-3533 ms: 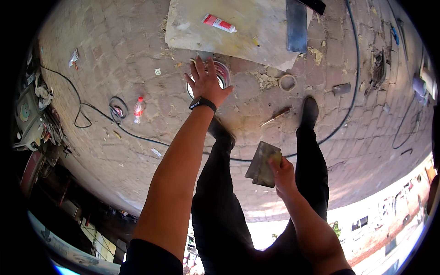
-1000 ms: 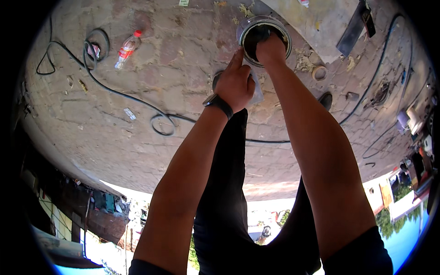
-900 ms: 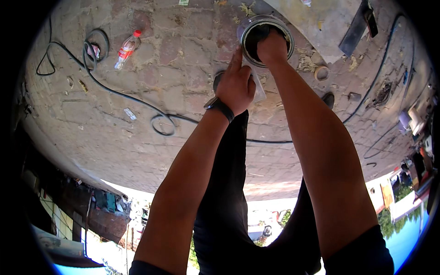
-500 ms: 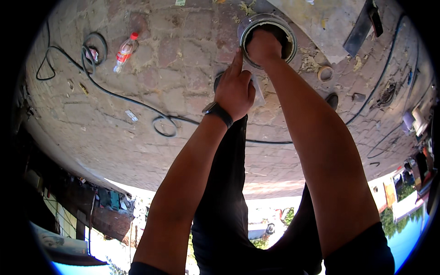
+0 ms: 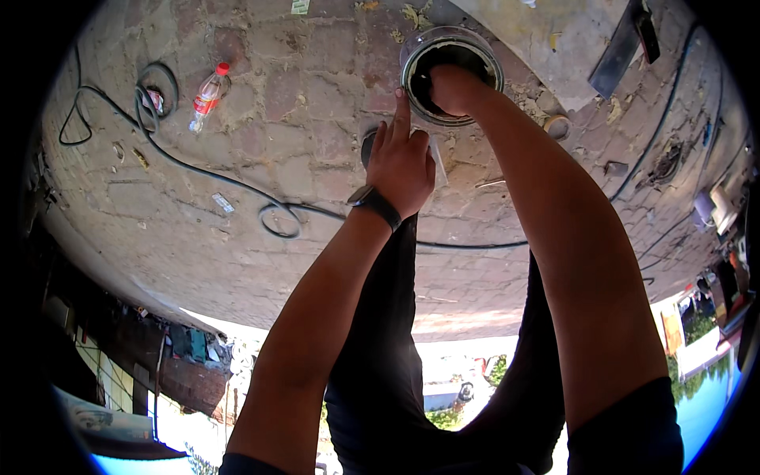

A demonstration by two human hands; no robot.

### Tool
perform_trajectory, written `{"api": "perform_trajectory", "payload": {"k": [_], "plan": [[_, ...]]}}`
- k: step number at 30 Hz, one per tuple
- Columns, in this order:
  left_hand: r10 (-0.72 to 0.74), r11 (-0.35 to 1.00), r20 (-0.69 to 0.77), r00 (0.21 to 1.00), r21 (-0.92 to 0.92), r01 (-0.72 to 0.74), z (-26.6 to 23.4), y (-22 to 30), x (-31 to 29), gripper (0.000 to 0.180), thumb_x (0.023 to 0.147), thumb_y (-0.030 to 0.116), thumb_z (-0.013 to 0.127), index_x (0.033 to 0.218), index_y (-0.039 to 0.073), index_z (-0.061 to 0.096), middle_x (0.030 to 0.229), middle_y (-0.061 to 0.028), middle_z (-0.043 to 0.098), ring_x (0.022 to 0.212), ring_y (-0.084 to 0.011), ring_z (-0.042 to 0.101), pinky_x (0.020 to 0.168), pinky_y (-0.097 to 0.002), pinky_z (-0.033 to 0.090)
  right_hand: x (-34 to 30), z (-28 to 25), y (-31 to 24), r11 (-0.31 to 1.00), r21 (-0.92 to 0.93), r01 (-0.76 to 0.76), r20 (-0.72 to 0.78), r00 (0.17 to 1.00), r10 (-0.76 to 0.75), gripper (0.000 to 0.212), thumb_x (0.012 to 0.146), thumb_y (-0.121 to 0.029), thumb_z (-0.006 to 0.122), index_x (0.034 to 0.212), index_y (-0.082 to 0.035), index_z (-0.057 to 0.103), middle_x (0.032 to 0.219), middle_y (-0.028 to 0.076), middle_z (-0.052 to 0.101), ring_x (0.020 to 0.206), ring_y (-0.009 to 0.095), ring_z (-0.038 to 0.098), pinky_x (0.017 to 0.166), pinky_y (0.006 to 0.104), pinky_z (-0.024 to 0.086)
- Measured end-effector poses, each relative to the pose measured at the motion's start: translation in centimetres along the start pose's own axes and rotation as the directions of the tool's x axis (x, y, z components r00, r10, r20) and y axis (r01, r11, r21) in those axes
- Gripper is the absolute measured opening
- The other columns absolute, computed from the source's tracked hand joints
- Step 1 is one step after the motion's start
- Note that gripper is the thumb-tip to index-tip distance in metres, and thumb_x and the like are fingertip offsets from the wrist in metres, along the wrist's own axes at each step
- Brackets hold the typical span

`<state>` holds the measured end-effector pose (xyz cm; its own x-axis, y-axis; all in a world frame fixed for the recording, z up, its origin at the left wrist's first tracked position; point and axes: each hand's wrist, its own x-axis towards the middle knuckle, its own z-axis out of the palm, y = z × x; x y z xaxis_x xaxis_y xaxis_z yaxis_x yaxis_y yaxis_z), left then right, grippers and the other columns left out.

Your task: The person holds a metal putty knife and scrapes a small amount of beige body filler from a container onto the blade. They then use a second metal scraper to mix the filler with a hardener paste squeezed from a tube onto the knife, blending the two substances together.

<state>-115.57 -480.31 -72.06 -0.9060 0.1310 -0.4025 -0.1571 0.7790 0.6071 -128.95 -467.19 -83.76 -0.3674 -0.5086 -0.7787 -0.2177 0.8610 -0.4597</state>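
Observation:
A round tin (image 5: 409, 57) with a shiny metal rim and a dark inside stands on the brick ground ahead of me. My right hand (image 5: 457, 89) reaches down into it over the near right side; its fingers are hidden in there. Against the tin's near left rim rests the outstretched index finger of my left hand (image 5: 402, 168). That hand's other fingers are partly bent, with the thumb apart. A pale flat piece (image 5: 440, 165) shows just right of the left hand; whether the hand touches it, I cannot tell.
A clear bottle with a red cap (image 5: 208, 99) lies at the left, near a looped dark hose (image 5: 190, 164) running across the bricks. Right of the tin are a tan ring (image 5: 557, 127), a pale board (image 5: 546, 47) and a dark flat blade-like strip (image 5: 614, 62).
The tin appears slightly lower and further left in view. My right hand has shifted within it, and its forearm slants more from the right. My left index finger still points at the rim.

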Motion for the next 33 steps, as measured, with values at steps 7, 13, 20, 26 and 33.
{"api": "perform_trajectory", "payload": {"k": [7,13,20,26,33], "plan": [[-0.051,0.999,0.083,0.995,0.007,0.051,-0.3,0.8,0.3,0.013,0.093,0.009,0.059,0.099,-0.001,0.062,0.163,-0.0394,0.018,0.136,-0.0525,0.048,0.116,-0.0598,0.037,1.0,-1.5,-0.2,0.995,-0.094,0.031,0.006,1.000,-0.030,0.026,0.089,-0.017,0.064,0.099,0.003,0.077,0.103,0.026,0.074,0.096,0.042,0.073,0.086,0.0476,0.058],[-0.092,0.995,0.148,0.985,0.059,0.085,-0.4,1.0,0.3,0.014,0.093,0.010,0.059,0.100,-0.001,0.063,0.165,-0.0325,0.023,0.143,-0.0456,0.045,0.117,-0.0599,0.035,-0.1,-3.9,-1.2,0.980,-0.196,0.037,0.101,0.995,-0.017,0.025,0.090,-0.017,0.064,0.098,0.002,0.077,0.104,0.024,0.075,0.096,0.040,0.073,0.084,0.0471,0.059],[0.061,0.988,0.197,0.978,0.126,-0.087,0.2,3.5,1.6,0.020,0.092,0.013,0.061,0.107,0.000,0.066,0.167,-0.0198,0.030,0.154,-0.0335,0.033,0.123,-0.0596,0.027,-4.0,-3.4,4.1,0.959,-0.260,-0.113,0.059,0.989,0.133,0.021,0.087,-0.015,0.068,0.097,0.001,0.078,0.106,0.025,0.074,0.098,0.040,0.073,0.085,0.0467,0.059],[-0.022,0.968,0.244,0.969,0.246,-0.040,1.1,5.5,2.7,0.027,0.091,0.016,0.063,0.113,0.000,0.069,0.168,-0.0198,0.029,0.155,-0.0321,0.031,0.124,-0.0591,0.025,-5.0,-2.8,7.0,0.979,-0.202,-0.017,0.070,0.997,0.032,0.024,0.087,-0.007,0.063,0.104,0.002,0.077,0.111,0.027,0.073,0.103,0.042,0.071,0.089,0.0465,0.058],[0.016,0.955,0.177,0.984,0.288,-0.067,1.5,4.8,1.8,0.022,0.094,0.016,0.061,0.108,0.000,0.066,0.166,-0.0199,0.032,0.153,-0.0330,0.035,0.123,-0.0575,0.028,-7.7,-6.2,5.7,0.965,-0.235,0.120,0.043,0.993,-0.113,0.052,0.083,0.001,0.065,0.134,-0.009,0.068,0.120,0.019,0.072,0.113,0.038,0.068,0.093,0.0442,0.057]]}}
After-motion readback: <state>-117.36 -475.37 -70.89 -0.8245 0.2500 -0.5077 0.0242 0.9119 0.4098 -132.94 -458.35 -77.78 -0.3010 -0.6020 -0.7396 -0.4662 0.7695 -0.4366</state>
